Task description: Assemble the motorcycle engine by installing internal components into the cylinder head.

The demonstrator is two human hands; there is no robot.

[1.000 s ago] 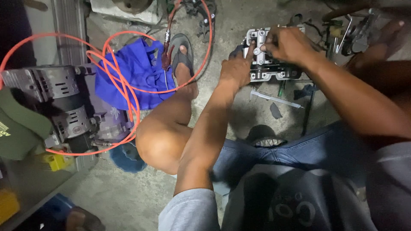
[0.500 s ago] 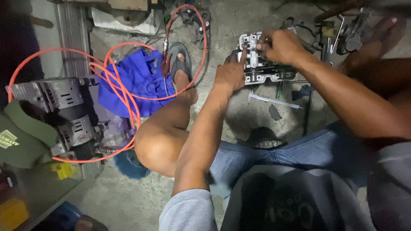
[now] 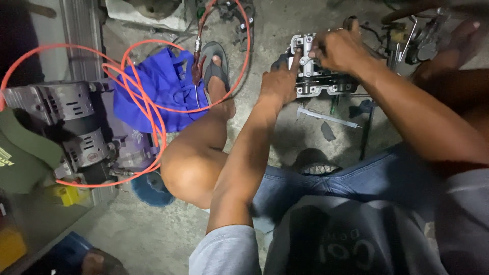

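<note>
2 hands worked on a metal engine part on a concrete floor.

At far left a grey compressor motor (image 3: 76, 132) sat ringed by an orange hose (image 3: 153, 109), its lower end cut off by a dark green cap (image 3: 23, 163); a blue cloth (image 3: 153, 89) lay beside it, near a sandalled foot (image 3: 216, 69). The left hand (image 3: 279, 81) was mostly curled, 1 finger pressed on the metal engine part (image 3: 318, 76) (held nothing that could be seen). The right hand (image 3: 338, 50) was closed over the part's top, whatever it gripped hidden beneath the fingers. A thin metal caliper (image 3: 326, 116) lay just below; tools at upper right were too dim to identify.
</note>
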